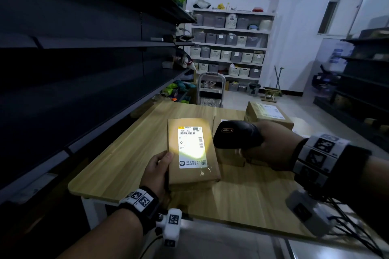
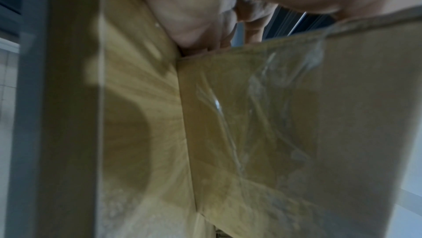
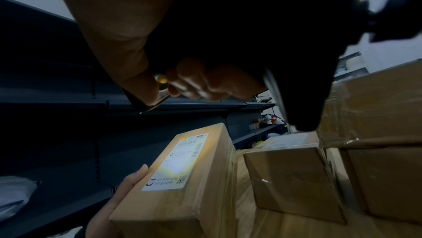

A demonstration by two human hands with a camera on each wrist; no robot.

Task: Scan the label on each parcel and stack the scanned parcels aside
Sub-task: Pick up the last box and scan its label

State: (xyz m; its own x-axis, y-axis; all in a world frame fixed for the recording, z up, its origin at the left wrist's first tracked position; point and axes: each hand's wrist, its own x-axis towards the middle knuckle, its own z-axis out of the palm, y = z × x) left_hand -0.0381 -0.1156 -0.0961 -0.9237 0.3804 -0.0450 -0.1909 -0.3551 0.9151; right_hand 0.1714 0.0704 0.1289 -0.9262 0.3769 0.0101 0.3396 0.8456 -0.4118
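Observation:
My left hand [image 1: 156,171] grips a flat brown parcel [image 1: 192,174] by its left edge, thumb on top, holding it low over the wooden table [image 1: 126,164]. Its white label [image 1: 191,146] faces up and is lit by a bright yellowish patch. To the right of the parcel, my right hand [image 1: 273,149] grips a black handheld scanner [image 1: 237,134] with its head aimed at the label. In the right wrist view the lit label [image 3: 178,162] and my left thumb [image 3: 134,178] show below the dark scanner [image 3: 274,43]. The left wrist view shows the parcel's taped side [image 2: 297,133] up close.
More brown parcels lie on the table: one under the scanner [image 1: 229,157], and a taller one with a label at the back right [image 1: 267,115]. Dark shelving [image 1: 84,69] runs along the left. White shelves with bins [image 1: 229,48] and a step trolley [image 1: 210,90] stand behind.

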